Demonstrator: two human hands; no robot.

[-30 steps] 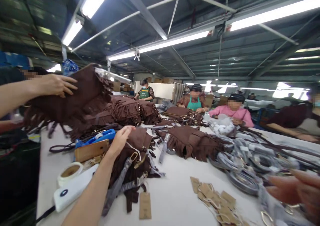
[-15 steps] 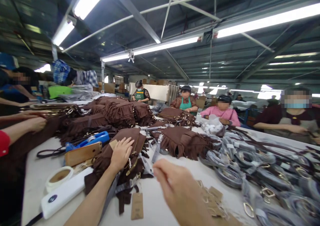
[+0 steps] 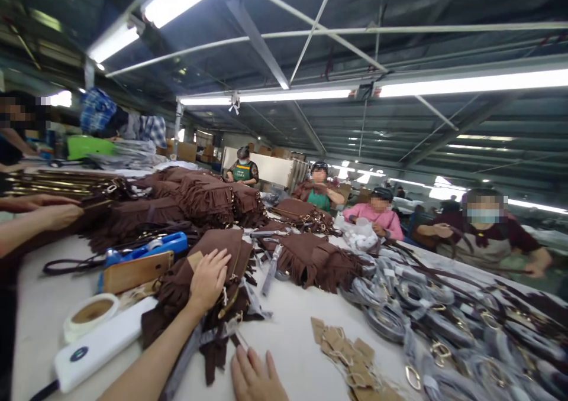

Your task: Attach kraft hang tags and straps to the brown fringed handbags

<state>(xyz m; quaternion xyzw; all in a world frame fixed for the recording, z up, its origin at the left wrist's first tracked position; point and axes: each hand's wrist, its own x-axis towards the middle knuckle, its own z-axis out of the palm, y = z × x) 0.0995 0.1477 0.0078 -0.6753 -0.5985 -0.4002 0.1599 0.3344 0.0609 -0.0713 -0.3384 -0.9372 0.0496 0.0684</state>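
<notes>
My left hand [image 3: 209,280] lies flat with its fingers stretched over a brown fringed bag [image 3: 224,244]. A gold zipper runs along the bag, and plastic-wrapped hardware hangs at its near side. At the bottom of the view my right hand [image 3: 257,378] is palm down near the white tabletop, fingers extended, just below the bag's dangling end. A thin string leads to its fingertips. The kraft-paper hang tag is out of sight, and whether the hand covers it I cannot tell. Loose hang tags [image 3: 344,351] are heaped to the right of this hand.
Left of the bag lie a blue tape dispenser [image 3: 166,244], a phone [image 3: 137,272], a tape roll [image 3: 91,317] and a white device [image 3: 104,345]. Plastic-wrapped straps [image 3: 386,321] cover the right side. More fringed bags [image 3: 195,194] are piled behind. A co-worker's hands [image 3: 57,214] work at left; several people sit opposite.
My right hand has moved left and down to where the hang tag lay by the bag. My left hand stays on the bag. The whole view has shifted slightly.
</notes>
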